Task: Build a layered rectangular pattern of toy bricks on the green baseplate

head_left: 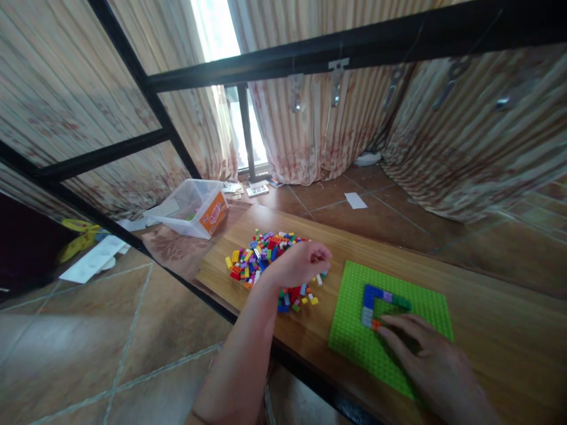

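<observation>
On the right of the table lies a green studded baseplate [349, 330]. Toy bricks form an angular outline on it: blue bricks [369, 295], a purple brick [387, 297], a dark green brick [402, 303], a grey brick [367, 317] and an orange brick [376, 325]. My right hand [420, 348] has thumb and forefinger closed at the orange brick, which is partly covered by the fingertips. Over the right side of a mixed pile of loose bricks [248, 262] hovers my left hand [303, 262], its fingers curled. Whatever it holds, if anything, is hidden.
A clear plastic tub [190, 206] with an orange label stands beyond the wooden table [496, 307] at the left. Black metal bars [266, 62] cross in front of striped curtains [301, 136]. Papers [355, 200] lie on the tiled floor.
</observation>
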Demonstrator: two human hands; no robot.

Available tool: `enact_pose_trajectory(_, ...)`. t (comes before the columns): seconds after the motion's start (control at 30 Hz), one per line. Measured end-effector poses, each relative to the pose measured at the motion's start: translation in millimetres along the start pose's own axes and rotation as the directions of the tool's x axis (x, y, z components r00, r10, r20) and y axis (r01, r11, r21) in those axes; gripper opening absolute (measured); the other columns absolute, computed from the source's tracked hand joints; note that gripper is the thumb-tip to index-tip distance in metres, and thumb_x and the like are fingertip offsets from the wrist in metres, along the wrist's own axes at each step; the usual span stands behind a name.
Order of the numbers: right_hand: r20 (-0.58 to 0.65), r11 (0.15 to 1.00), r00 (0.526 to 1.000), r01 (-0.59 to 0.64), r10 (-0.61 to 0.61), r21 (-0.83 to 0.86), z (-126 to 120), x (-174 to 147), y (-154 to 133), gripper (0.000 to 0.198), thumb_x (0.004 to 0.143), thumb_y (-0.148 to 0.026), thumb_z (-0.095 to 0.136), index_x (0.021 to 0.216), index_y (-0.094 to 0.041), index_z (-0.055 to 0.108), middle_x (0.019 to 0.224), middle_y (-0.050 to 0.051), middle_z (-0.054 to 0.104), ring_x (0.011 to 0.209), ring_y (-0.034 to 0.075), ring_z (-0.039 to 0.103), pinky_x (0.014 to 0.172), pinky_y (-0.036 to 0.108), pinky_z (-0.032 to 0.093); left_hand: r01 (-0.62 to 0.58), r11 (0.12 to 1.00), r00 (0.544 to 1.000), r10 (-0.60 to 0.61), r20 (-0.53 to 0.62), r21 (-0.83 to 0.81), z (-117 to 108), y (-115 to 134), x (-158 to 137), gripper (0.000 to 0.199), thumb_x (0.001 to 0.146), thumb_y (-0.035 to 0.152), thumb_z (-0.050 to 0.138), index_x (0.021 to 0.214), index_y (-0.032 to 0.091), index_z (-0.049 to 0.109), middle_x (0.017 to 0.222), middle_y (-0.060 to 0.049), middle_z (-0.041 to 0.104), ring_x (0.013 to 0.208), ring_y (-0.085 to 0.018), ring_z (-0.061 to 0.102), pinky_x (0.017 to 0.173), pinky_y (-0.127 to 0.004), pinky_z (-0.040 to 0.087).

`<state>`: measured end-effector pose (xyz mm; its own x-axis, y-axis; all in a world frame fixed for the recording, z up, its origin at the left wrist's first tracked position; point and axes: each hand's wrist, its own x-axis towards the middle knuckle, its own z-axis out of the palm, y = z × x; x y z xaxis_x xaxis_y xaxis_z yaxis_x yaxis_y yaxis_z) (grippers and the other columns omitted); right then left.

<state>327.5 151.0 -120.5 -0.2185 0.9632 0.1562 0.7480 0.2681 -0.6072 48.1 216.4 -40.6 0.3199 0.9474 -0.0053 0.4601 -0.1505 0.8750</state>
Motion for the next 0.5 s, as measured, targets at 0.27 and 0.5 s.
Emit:
enact_pose_trajectory(0.27, -0.059, 0.999, 0.998, 0.005, -0.007, -0.036, -3.7, 3.5, -4.4, 0.039, 0.085, -0.060, 0.048, 0.085, -0.030, 0.072, 0.091, 0.002, 0.075, 0.080, 0.023, 0.072, 0.071, 0.035, 0.056, 0.412, 0.851, 0.879, -0.278, -0.388, 0.325, -71.7, -31.8, -45.7, 0.019, 0.070, 0.008, 0.054, 0.074, 0.014, 0.071, 0.061, 0.002, 0.059, 0.060, -0.011, 0.052, 0.057, -0.021, 0.038)
enact_pose_trajectory(0.5, -0.072, 0.998, 0.997, 0.028, -0.032, -0.056, 0.8, 8.5, -11.1, 0.036, 0.086, -0.057, 0.048, 0.083, -0.029, 0.072, 0.092, 0.002, 0.075, 0.082, 0.023, 0.072, 0.071, 0.035, 0.056, 0.410, 0.791, 0.893, -0.247, -0.377, 0.454, -65.4, -45.1, -44.7, 0.033, 0.068, 0.020, 0.070, 0.100, 0.021, 0.075, 0.090, -0.003, 0.068, 0.082, -0.019, 0.061, 0.077, -0.030, 0.048)
